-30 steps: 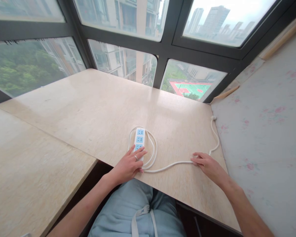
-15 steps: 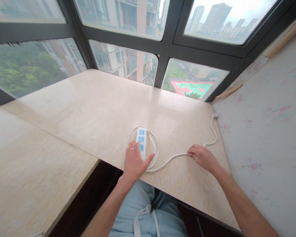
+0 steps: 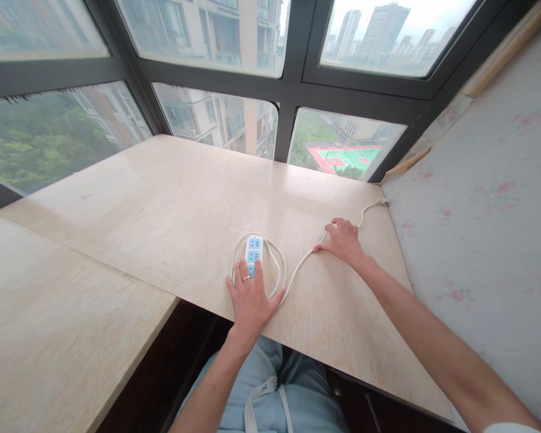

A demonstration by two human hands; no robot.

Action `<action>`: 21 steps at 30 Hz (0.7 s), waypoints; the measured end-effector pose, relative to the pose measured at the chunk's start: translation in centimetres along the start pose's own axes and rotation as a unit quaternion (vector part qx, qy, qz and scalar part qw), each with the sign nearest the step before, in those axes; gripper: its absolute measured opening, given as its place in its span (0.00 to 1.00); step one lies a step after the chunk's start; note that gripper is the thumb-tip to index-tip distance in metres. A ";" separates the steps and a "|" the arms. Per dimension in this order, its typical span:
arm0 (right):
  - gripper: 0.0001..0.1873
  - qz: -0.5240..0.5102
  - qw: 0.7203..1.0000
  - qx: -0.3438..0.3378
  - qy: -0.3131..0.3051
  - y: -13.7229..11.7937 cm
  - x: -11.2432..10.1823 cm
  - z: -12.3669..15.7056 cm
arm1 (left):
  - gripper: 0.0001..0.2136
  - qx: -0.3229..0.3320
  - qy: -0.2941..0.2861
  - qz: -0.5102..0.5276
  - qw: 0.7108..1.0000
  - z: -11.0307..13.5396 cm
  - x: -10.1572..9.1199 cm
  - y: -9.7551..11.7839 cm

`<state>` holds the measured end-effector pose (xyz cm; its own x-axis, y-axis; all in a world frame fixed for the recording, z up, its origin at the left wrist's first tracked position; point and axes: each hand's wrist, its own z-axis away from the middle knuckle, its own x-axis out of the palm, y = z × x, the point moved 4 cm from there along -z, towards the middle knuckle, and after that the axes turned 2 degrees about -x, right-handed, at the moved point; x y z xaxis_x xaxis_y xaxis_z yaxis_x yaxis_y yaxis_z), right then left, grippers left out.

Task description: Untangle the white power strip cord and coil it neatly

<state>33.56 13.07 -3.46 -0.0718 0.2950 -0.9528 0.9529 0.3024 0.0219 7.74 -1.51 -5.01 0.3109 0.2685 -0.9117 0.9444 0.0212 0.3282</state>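
A white power strip (image 3: 253, 245) with light-blue sockets lies on the counter, its white cord (image 3: 303, 260) looped around it. My left hand (image 3: 251, 300), with a ring on one finger, rests spread over the near end of the strip and the loop. That end is hidden under the fingers. To the right, my right hand (image 3: 344, 240) lies over the cord, thumb and fingers apart on either side of it. Beyond that hand the cord runs to a white plug (image 3: 382, 201) by the wall.
The pale marble-look counter (image 3: 184, 198) has a seam and a cut-out edge at the left. Dark-framed windows (image 3: 293, 90) stand behind it. A flower-papered wall (image 3: 469, 240) bounds the right side. My legs in light-blue trousers (image 3: 261, 385) are below the front edge.
My right hand has moved away from me and a little left, and its fingers have spread. The cord has shifted with it. My left hand has spread flatter over the strip.
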 end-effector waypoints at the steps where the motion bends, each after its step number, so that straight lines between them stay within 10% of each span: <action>1: 0.30 0.006 0.999 0.044 -0.006 -0.1 0.3 -0.6 | 0.36 0.000 0.002 0.001 1.000 0.0 0.0 0.0; 8: 0.24 -0.238 0.932 0.222 -0.158 0.6 3.8 -2.9 | 0.40 -0.012 0.003 0.009 1.000 -0.1 0.2 -0.1; 21: 0.23 -0.380 0.901 0.185 -0.097 -1.1 4.9 -4.8 | 0.50 0.055 -0.049 0.021 0.997 -1.6 0.5 0.0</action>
<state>30.78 18.55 -6.65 -0.7266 -0.0447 -0.6856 0.6856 0.0169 -0.7277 7.71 0.13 -5.04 0.3548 0.1708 -0.9192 0.9345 -0.0963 0.3427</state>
